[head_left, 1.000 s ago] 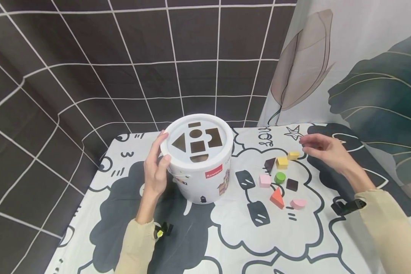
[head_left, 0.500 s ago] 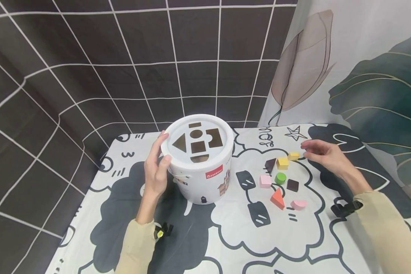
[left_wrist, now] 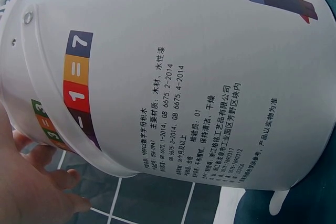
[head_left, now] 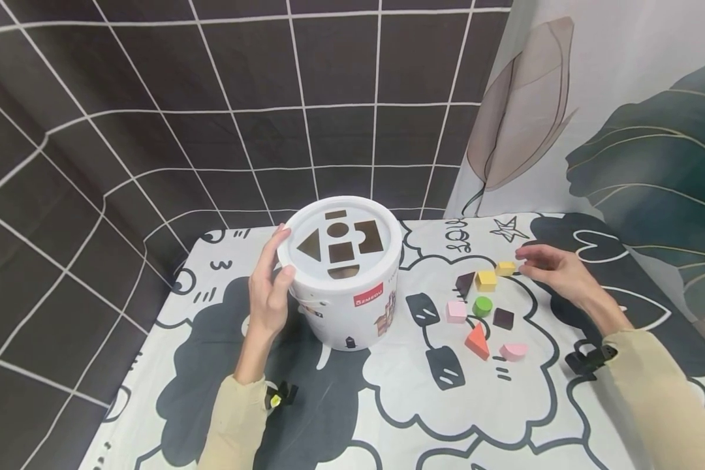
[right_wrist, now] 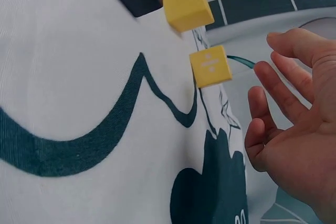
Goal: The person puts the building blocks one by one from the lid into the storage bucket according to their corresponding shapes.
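Observation:
In the head view, my left hand [head_left: 268,297] rests against the left side of a white bucket [head_left: 341,313], thumb and fingertips spread along its rim. In the left wrist view, some of these fingers show loosely bent beside the printed wall. The bucket's lid [head_left: 352,235] has several shaped cut-outs. On the right, my right hand [head_left: 555,271] hovers beside a small yellow block [head_left: 505,268], thumb apart from the fingers. In the right wrist view, a gap separates the fingertips from that yellow block [right_wrist: 211,66], which bears a division sign.
Loose blocks lie right of the bucket: a yellow block [head_left: 485,281], a dark triangle [head_left: 465,284], a pink cube [head_left: 455,311], a green cylinder [head_left: 482,306], a dark block [head_left: 503,318], a red triangle [head_left: 478,341] and a pink half-round [head_left: 514,352]. A dark gridded curtain [head_left: 341,137] hangs behind.
My right hand has dropped slightly, closer to the small yellow block. The left hand stays on the bucket, and the blocks lie as before.

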`<state>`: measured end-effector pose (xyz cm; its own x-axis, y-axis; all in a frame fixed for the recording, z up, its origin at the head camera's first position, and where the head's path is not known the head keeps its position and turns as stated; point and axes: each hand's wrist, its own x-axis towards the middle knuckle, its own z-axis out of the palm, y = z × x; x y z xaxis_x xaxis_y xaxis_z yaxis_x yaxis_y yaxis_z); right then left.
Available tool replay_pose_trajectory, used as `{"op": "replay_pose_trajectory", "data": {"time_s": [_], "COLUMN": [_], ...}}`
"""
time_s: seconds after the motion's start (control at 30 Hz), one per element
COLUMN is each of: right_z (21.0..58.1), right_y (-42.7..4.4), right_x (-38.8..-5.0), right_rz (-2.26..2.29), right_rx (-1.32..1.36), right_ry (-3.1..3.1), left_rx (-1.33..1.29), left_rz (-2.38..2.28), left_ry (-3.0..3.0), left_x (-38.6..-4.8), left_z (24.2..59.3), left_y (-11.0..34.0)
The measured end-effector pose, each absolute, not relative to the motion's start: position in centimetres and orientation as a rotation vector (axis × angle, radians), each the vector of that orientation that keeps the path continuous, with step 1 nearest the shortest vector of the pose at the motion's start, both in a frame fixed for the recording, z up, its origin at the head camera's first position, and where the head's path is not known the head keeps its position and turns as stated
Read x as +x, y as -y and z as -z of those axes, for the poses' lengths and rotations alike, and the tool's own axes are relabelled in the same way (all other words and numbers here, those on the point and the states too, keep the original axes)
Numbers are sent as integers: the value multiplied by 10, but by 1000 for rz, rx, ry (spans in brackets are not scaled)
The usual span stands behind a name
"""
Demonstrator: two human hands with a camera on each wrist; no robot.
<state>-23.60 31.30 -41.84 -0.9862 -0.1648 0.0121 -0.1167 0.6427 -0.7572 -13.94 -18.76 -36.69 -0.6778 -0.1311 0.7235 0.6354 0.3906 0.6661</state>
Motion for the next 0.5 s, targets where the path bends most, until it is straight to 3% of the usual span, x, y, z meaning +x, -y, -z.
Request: {"op": "replay_pose_trajectory", "data": {"time_s": [0.5], "right_z": [432], "right_y": [-314], "right_x": [-244], "right_rz": [1241], "right_rx": [-195], "right_ry": [-2808], "left_rx": [-424], "left_rz": [1337], "left_ry": [1935], "left_x": [-139], "left_z": [366], "left_y": [187]}}
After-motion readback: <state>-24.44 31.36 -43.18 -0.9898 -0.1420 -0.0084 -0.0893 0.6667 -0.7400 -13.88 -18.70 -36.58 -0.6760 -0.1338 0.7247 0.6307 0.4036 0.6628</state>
